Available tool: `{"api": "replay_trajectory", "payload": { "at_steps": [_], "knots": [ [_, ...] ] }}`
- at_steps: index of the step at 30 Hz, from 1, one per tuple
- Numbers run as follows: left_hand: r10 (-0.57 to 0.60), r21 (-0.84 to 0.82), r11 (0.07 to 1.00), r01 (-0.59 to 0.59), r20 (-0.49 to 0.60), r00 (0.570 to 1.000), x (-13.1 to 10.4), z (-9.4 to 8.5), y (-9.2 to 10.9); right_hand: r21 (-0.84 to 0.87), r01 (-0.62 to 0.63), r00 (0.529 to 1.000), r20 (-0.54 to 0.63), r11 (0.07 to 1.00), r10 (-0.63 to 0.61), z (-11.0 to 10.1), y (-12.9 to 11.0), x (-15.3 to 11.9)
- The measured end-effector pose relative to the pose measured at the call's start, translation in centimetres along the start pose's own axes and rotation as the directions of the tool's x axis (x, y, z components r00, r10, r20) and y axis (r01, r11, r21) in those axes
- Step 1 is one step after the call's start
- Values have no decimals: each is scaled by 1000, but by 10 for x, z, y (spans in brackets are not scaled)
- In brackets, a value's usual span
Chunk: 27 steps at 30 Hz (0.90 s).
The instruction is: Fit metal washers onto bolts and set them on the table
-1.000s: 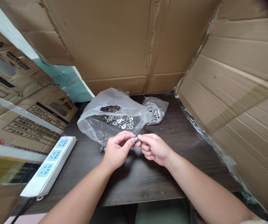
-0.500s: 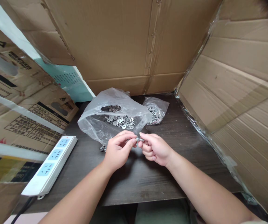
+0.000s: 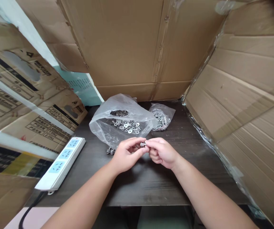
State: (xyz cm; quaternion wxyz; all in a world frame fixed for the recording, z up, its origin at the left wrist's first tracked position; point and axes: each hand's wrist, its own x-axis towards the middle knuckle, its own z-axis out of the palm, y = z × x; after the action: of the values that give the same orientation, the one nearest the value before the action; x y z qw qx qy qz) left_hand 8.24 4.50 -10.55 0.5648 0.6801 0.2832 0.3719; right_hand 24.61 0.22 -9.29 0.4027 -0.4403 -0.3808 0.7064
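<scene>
A small metal bolt, with what look like a nut and washer on it, is between my two hands above the table. My right hand pinches one end of it between thumb and forefinger, its other fingers curled in. My left hand is closed around the other end, thumb below and fingers above; its fingertips partly cover the bolt. Left of my left hand, a few bolts with nuts lie on the table. Behind my hands, an open clear plastic bag holds many loose washers and nuts.
A smaller plastic bag of bolts stands at the back right on the dark wooden table. On the left lies a white power strip with a black cable. Cardboard walls enclose the back and both sides.
The bolt has turned between my fingers, and its thicker end now shows. My hands have drawn closer together. The whole view has shifted slightly.
</scene>
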Motion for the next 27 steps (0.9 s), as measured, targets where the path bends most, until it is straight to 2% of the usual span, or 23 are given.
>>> {"api": "replay_trajectory", "payload": {
  "at_steps": [4,5,7,9,11,13,15,17,18,21,24,27],
  "knots": [
    [83,245,967,-74,-25,996,-8,-8,10,-84,18,1000,-8,996,-19,0,-1,1],
    [135,362,925,-114,-33,990,-13,-14,13,-98,28,999,-20,995,-30,0,-2,2],
    [221,596,782,-181,6,975,-29,-29,18,-123,48,997,-54,991,-55,-1,-3,2],
    [322,736,637,-229,17,947,-48,-49,18,-166,70,991,-104,984,-88,-3,-4,3],
    [350,824,540,-171,-35,936,-64,-74,12,-271,107,975,-159,957,-154,-4,-4,3],
    [325,857,514,-27,-165,931,-72,-96,2,-433,148,948,-193,889,-252,-6,-3,5],
    [220,827,527,194,-354,909,-72,-113,-10,-586,159,916,-212,795,-340,-7,0,7],
    [102,797,494,347,-449,887,-66,-122,-19,-685,137,890,-233,716,-393,-7,2,9],
    [65,792,473,387,-469,881,-61,-124,-22,-713,122,880,-244,690,-407,-8,3,11],
    [3,827,382,412,-448,894,-49,-123,-26,-747,76,871,-273,660,-409,-9,4,15],
    [28,885,283,370,-394,919,-45,-119,-28,-759,66,868,-276,647,-413,-11,5,17],
    [56,917,231,324,-345,937,-47,-119,-33,-775,70,873,-257,628,-415,-10,7,18]
  ]
}}
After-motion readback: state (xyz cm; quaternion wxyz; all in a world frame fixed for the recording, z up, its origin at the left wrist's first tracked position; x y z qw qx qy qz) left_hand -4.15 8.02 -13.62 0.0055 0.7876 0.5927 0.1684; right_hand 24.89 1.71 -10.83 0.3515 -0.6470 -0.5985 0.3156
